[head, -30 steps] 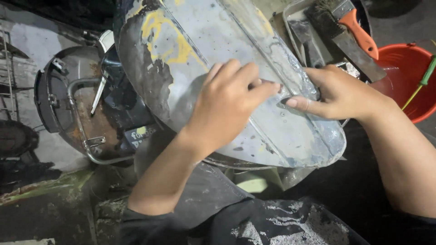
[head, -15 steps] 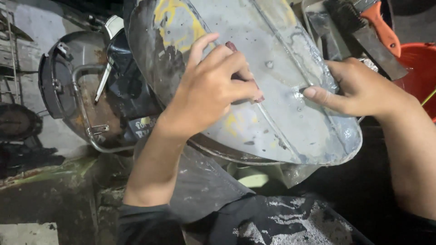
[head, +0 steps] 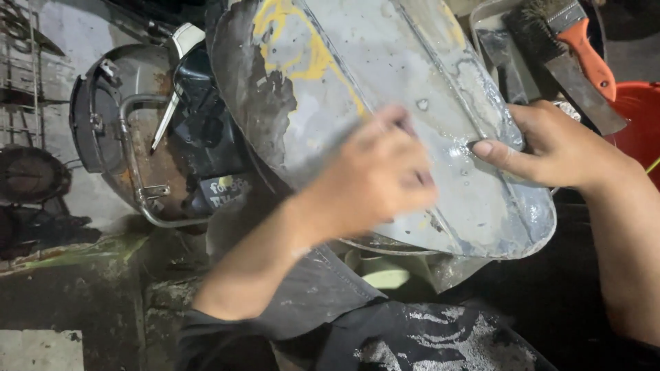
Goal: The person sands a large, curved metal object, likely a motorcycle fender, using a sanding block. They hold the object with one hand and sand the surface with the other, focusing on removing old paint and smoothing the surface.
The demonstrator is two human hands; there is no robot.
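Over a dim, grimy floor, the grey metal panel (head: 412, 117) lies under both hands' flat, empty fingers (head: 495, 152).

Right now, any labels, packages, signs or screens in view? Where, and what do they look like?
Label: one dark sticker with pale hand-style lettering, low on the rusty grey vehicle body at left, below the dark panel.
Nothing else: no packages, signs or screens show.
The metal panel under the left hand and right hand bears only worn yellow paint patches, not a label.
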